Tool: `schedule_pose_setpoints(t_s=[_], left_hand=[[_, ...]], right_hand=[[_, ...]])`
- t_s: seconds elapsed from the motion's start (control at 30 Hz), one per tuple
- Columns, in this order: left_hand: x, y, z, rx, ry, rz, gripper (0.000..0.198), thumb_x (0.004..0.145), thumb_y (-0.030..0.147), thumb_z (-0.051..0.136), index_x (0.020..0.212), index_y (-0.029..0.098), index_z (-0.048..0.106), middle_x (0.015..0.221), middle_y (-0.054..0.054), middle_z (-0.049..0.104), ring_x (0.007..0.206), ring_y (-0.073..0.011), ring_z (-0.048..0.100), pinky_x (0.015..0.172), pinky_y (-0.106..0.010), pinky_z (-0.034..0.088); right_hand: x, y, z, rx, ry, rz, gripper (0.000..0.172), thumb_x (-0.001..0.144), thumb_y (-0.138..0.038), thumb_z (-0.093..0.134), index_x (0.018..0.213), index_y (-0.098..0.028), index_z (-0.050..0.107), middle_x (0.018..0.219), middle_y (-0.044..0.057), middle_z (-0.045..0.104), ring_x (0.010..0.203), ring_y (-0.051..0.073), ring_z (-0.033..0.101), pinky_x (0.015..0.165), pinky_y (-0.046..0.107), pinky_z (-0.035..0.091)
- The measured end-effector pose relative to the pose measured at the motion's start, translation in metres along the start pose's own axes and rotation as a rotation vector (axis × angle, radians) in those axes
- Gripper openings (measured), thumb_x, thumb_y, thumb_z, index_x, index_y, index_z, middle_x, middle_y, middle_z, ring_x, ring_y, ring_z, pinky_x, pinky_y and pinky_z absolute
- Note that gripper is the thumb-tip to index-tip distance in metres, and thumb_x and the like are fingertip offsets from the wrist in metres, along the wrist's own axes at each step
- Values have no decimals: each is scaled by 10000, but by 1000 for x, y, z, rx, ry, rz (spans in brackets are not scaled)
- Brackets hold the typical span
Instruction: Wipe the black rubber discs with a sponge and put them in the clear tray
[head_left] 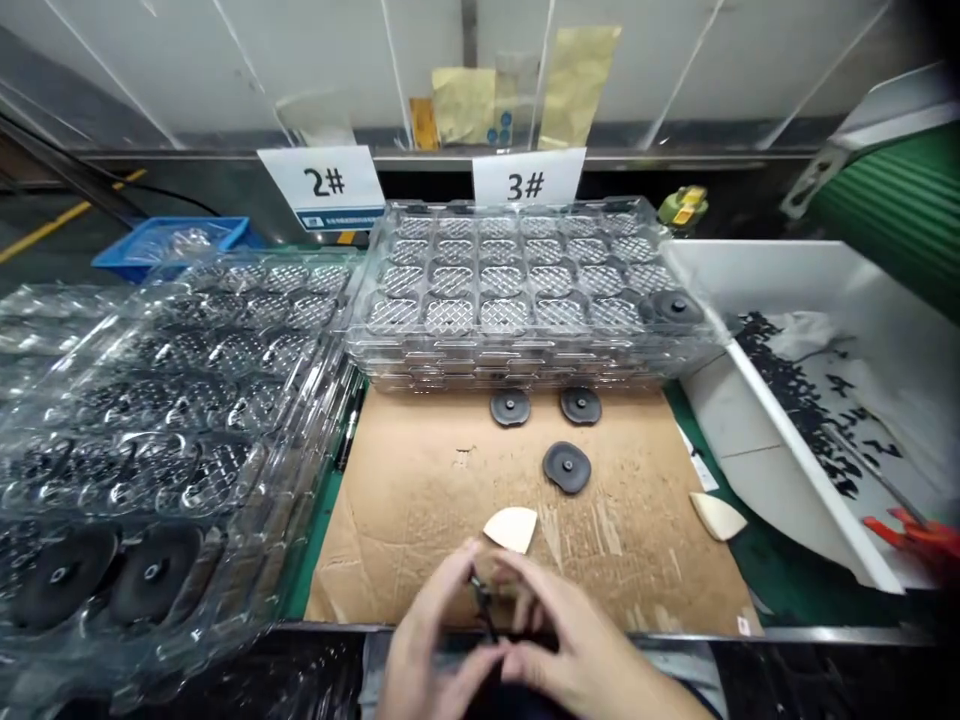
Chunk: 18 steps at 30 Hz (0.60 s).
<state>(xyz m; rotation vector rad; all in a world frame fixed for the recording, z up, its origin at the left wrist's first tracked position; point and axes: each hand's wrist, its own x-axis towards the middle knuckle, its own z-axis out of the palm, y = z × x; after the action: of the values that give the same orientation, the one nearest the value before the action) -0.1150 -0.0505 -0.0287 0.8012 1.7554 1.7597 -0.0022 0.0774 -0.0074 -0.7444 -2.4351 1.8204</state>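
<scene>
At the front edge of the cardboard, my left hand (429,640) and my right hand (574,640) curl toward each other, with thumbs and fingertips nearly meeting. Between them is a thin dark part (482,600), seen edge-on, blurred and largely covered by the fingers; both hands appear closed on it. Just beyond my fingertips lies a cream wedge-shaped pad (511,528). Farther up the cardboard rest a black rounded disc with a small central stud (568,467) and two similar ones, a left disc (511,407) and a right disc (581,405).
Stacked clear trays (502,318) stand behind the cardboard (420,480), one black disc (677,306) in their right corner. More clear trays (292,440) fill the left. At right are another cream wedge (718,516) and a white bin (795,430) with black scraps and a red-handled tool (911,535).
</scene>
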Motion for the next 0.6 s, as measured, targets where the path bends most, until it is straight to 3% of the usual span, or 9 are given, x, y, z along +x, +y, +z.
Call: schedule_pose_setpoints(t_s=[0.07, 0.13, 0.23, 0.3, 0.4, 0.53, 0.6], left_hand=[[8, 2, -11, -344, 154, -367, 512, 719, 240, 656, 1203, 306, 502, 1240, -80, 566, 1126, -264, 525, 998, -430, 359], [18, 3, -21, -700, 189, -567, 421, 776, 351, 584, 1186, 287, 511, 1288, -87, 522, 1147, -279, 504, 1021, -452, 323], [29, 0, -31, -996, 177, -631, 400, 791, 403, 549, 1160, 249, 554, 1302, -88, 507, 1191, -285, 457, 1063, -435, 264], [33, -2, -33, -1056, 167, -625, 393, 786, 367, 569, 1158, 241, 561, 1288, -87, 521, 1193, -279, 455, 1069, -420, 262], [35, -1, -31, -1058, 162, -610, 411, 767, 337, 599, 1163, 233, 561, 1270, -93, 537, 1170, -277, 478, 1063, -411, 278], [41, 9, -22, -971, 203, -573, 522, 718, 303, 656, 1217, 269, 509, 1272, -72, 533, 1192, -257, 457, 1056, -389, 296], [43, 15, -18, -941, 176, -567, 579, 696, 335, 670, 1241, 282, 481, 1253, -71, 547, 1193, -255, 455, 1042, -381, 319]], right_hand=[[10, 11, -9, -261, 155, -2, 501, 802, -406, 551, 1262, -236, 449, 1049, 90, 573, 742, 178, 610, 667, 317, 523], [19, 28, -9, -460, 277, -27, 386, 852, -357, 476, 1215, -226, 495, 1062, 110, 535, 743, 193, 616, 640, 348, 529], [27, 51, 3, -513, 282, -145, 303, 868, -280, 430, 1134, -193, 544, 1064, 135, 539, 830, 233, 612, 686, 394, 525], [29, 55, 8, -484, 213, -227, 270, 869, -219, 404, 1079, -205, 573, 906, 93, 600, 786, 212, 606, 676, 361, 517], [38, 33, 1, -458, 127, -283, 261, 859, -181, 421, 1055, -229, 587, 705, 30, 594, 647, 169, 568, 608, 305, 485], [57, -29, -11, -306, 220, -276, 303, 867, -200, 441, 1161, -242, 502, 942, 51, 620, 796, 172, 568, 695, 311, 464], [62, -58, -10, -262, 247, -422, 335, 851, -176, 441, 1182, -206, 477, 992, 69, 620, 850, 189, 561, 746, 338, 446]])
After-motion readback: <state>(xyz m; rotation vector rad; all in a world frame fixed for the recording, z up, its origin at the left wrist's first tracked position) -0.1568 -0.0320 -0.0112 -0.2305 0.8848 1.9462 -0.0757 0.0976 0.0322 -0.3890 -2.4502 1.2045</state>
